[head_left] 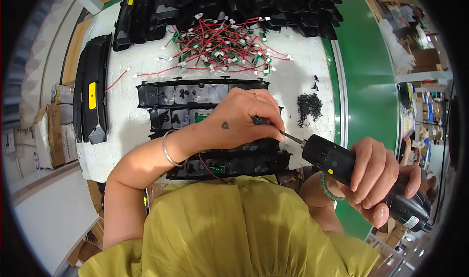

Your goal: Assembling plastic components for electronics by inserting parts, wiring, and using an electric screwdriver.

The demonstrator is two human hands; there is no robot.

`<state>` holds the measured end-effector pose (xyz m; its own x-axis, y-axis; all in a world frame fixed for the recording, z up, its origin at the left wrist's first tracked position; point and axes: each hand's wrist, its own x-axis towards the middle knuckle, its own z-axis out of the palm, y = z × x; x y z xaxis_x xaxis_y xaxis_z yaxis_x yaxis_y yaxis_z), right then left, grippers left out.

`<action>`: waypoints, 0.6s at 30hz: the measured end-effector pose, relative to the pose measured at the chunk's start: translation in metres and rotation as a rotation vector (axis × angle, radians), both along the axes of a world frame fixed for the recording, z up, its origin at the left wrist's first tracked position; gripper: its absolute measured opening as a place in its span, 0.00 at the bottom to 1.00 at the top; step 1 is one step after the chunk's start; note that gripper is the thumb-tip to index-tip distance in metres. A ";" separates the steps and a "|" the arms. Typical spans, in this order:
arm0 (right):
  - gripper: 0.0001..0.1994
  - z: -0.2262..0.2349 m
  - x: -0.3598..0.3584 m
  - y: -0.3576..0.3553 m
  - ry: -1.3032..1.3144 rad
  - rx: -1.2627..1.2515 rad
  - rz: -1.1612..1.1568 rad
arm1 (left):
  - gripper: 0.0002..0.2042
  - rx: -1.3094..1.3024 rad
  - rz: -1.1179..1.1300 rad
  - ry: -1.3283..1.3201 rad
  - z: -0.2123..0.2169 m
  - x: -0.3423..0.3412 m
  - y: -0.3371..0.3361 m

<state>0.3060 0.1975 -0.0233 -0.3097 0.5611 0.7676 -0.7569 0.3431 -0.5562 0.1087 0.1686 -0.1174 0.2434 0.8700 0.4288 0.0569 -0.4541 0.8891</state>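
My right hand (386, 179) is wrapped around a black electric screwdriver (330, 157), whose thin metal bit (294, 139) points left. At the bit's tip, the thumb and fingers of my left hand (242, 116) are pinched together; whatever small thing they hold is hidden. Below that hand lie several long black plastic housings (200, 92) in rows, partly covered by my hand and forearm. In the nearest housing (254, 164) sits a small green circuit board (217, 169) with a red wire (207, 164). Small black screws (309, 107) are heaped to the right of the housings.
Beyond the housings, circuit boards with red wires and white connectors form a tangled heap (220, 47). Black plastic parts (244, 6) are piled at the far edge. Another black housing with a yellow label (92, 96) lies at left. A green surface (364, 77) runs along the right.
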 end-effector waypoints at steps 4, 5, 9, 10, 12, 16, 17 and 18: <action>0.18 0.002 0.000 -0.003 0.020 0.000 -0.032 | 0.06 -0.001 0.029 0.004 0.002 0.002 0.000; 0.18 0.003 0.000 -0.004 0.029 0.000 -0.039 | 0.07 0.010 0.034 0.010 0.002 0.002 0.000; 0.18 0.002 0.001 -0.005 0.048 0.006 -0.050 | 0.07 -0.001 0.033 0.021 0.005 0.002 -0.001; 0.18 0.002 0.001 -0.006 0.049 0.006 -0.051 | 0.07 0.000 0.034 0.022 0.006 0.002 -0.001; 0.18 0.002 0.001 -0.006 0.058 0.005 -0.061 | 0.07 0.001 0.037 0.025 0.006 0.001 -0.001; 0.18 0.002 0.001 -0.005 0.065 -0.008 -0.062 | 0.07 0.034 0.049 0.048 0.006 0.002 0.000; 0.18 0.002 0.001 -0.005 0.048 -0.004 -0.056 | 0.07 0.055 0.054 0.050 0.005 0.002 0.000; 0.18 0.003 0.002 -0.005 0.031 0.000 -0.050 | 0.07 0.055 0.052 0.050 0.005 0.002 0.000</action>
<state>0.3082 0.1929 -0.0206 -0.2573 0.5757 0.7761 -0.7558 0.3805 -0.5328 0.1107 0.1687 -0.1126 0.2213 0.8575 0.4644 0.1256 -0.4973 0.8584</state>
